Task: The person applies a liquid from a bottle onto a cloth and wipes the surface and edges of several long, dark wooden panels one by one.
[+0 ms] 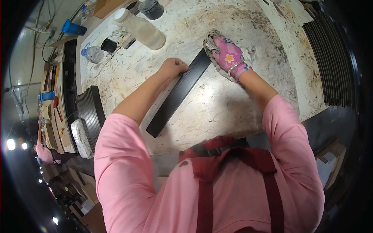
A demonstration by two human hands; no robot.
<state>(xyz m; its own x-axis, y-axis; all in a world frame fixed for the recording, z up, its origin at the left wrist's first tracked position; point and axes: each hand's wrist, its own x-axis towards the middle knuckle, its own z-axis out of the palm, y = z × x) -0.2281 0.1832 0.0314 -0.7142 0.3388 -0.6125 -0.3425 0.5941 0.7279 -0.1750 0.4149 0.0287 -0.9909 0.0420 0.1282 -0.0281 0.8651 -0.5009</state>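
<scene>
A long, flat black board (176,95) lies slantwise on the stained white worktable (229,116), its far end pointing up and to the right. My bare left hand (173,68) is closed at the board's left edge, fingers curled in against it. At the far end, my right hand (230,56), in a pink flowered glove, is closed over a crumpled grey rag (211,40). The rag touches the board's end, and part of it hangs below the palm. My right fingertips are mostly hidden by the rag.
A white-capped bottle (143,31) of cloudy liquid and a dark jar (151,9) stand at the back left, near a small black container (108,46). Stacked dark boards line the right edge (326,58) and left edge (91,112). Another person (44,153) is far left.
</scene>
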